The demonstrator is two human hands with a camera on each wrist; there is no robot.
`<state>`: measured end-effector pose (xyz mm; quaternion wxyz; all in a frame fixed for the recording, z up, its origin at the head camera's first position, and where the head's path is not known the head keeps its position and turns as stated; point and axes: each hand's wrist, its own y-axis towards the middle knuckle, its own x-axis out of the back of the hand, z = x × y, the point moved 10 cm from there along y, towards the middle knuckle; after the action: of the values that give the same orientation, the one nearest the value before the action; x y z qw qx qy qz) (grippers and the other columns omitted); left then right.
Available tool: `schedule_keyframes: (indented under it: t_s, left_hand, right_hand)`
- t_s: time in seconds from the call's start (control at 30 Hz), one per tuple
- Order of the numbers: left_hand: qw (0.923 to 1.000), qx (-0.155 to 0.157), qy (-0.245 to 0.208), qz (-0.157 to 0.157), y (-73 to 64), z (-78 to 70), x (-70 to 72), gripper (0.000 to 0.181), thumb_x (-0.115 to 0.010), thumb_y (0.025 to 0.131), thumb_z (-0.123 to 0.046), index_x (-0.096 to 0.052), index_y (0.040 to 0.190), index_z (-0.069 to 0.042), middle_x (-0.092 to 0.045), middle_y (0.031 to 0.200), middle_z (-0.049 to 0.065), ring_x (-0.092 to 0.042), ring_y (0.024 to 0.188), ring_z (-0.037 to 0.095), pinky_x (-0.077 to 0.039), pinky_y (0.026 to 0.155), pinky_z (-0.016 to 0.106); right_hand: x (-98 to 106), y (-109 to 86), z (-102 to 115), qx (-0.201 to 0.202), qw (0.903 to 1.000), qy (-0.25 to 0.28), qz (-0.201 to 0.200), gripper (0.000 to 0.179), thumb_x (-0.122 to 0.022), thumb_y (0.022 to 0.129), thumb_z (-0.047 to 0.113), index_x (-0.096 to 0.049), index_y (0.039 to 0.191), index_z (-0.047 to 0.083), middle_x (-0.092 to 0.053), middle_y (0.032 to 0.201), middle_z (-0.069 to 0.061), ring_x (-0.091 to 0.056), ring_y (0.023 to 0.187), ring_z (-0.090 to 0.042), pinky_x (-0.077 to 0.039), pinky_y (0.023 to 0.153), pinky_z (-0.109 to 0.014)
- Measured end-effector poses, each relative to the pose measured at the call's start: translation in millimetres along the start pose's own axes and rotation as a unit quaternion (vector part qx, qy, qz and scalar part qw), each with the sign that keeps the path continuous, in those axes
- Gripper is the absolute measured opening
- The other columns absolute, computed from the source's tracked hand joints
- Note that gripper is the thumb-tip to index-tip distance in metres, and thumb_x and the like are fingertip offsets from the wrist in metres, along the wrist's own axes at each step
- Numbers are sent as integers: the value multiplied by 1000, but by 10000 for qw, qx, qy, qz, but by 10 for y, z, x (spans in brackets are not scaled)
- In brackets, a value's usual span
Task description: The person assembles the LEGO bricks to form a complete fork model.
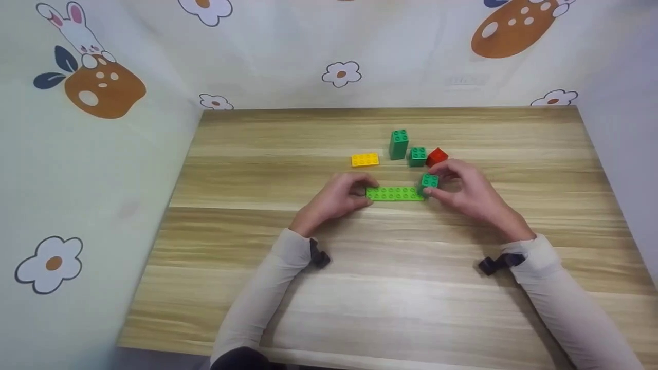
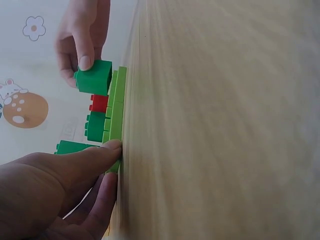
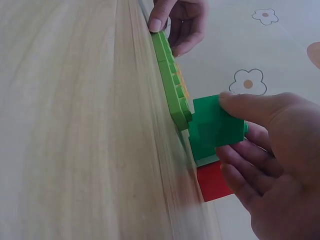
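On the wooden table lies a long lime-green row of studded bricks [image 1: 395, 193], with a seam across its side in the wrist views. My left hand [image 1: 339, 195] pinches its left end between thumb and fingers. At the opposite end, my right hand [image 1: 465, 190] holds a dark green square brick [image 1: 429, 181] with its studs facing up. In the left wrist view this green brick [image 2: 94, 77] appears slightly above the lime-green row [image 2: 116, 107]. Whether the two touch, I cannot tell.
Behind the hands stand a tall green brick stack [image 1: 398, 145], a small green brick [image 1: 417, 156] and a red brick [image 1: 437, 156] turned at an angle. A flat yellow brick [image 1: 365, 160] lies left of them. A patterned wall [image 1: 277, 67] borders the table's far edge.
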<state>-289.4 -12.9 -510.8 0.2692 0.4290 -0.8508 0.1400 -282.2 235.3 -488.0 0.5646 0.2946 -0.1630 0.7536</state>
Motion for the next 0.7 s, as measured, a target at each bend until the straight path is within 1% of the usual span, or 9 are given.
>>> schedule_keyframes:
  t_s: [0.13,0.3,0.47,0.53,0.7]
  left_hand:
    - [10000,32,-10,-1,-5,5,1,38,-83,94,-8,-75,131,-10,-76,132,4,-71,121,17,-58,111,34]
    - [9999,23,-110,8,-2,4,-4,39,-84,94,-6,-74,131,-9,-76,132,6,-72,121,18,-59,110,32]
    - [9998,5,-190,-3,-3,4,-6,39,-83,93,-4,-74,131,-8,-75,133,7,-73,121,19,-59,109,32]
    - [9998,13,-184,-6,-2,7,-7,39,-83,93,-4,-74,131,-8,-75,133,7,-73,122,18,-59,109,31]
    - [9999,28,-152,-22,-3,13,-1,38,-84,94,-5,-75,131,-10,-76,133,5,-73,122,17,-59,110,31]
  right_hand:
    - [-51,5,64,316,9995,-32,78,41,-91,91,23,-75,128,16,-75,119,1,-69,106,-16,-60,100,-32]
    - [-71,6,85,469,9989,-4,57,41,-90,91,20,-76,129,16,-75,123,-2,-70,109,-18,-61,103,-38]
    - [-120,-1,124,595,9982,42,88,40,-89,92,19,-76,130,16,-75,125,-4,-70,112,-18,-60,105,-46]
    - [-141,-5,143,635,9979,51,102,40,-89,92,18,-76,130,16,-74,125,-4,-70,112,-17,-61,104,-44]
    - [-181,-6,148,619,9979,134,139,41,-88,92,16,-75,131,15,-74,127,-5,-74,111,-20,-62,102,-32]
